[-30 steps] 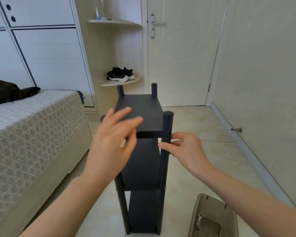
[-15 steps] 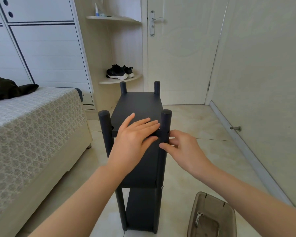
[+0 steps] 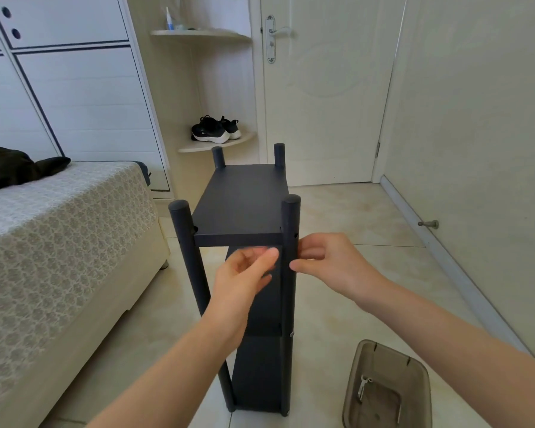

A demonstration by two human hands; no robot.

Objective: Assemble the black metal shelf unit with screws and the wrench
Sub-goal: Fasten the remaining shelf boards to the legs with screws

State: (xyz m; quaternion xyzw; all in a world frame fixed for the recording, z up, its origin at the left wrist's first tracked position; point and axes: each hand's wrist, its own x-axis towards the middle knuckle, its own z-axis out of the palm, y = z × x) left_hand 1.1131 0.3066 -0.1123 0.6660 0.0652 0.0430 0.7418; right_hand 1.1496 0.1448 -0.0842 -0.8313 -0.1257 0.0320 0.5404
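The black shelf unit [image 3: 244, 202] stands upright on the tiled floor, with round posts at its corners and boards between them. My right hand [image 3: 328, 267] is at the near right post [image 3: 289, 230], just under the top board, with thumb and fingers curled against the post's side. My left hand [image 3: 244, 276] hovers in front of the unit just below the top board, its fingers loosely bent and blurred, holding nothing I can see. A small metal wrench or screws [image 3: 363, 386] lie in the brown plastic tray [image 3: 414, 375] on the floor at lower right.
A bed [image 3: 53, 242] with a patterned cover runs along the left. A closed door [image 3: 325, 88] and corner shelves with black shoes [image 3: 213, 129] stand behind the unit. A wall with a door stop [image 3: 428, 224] lines the right.
My left hand has come off the top board and dropped below its front edge. My right hand has stayed at the near right post. The view has shifted slightly.
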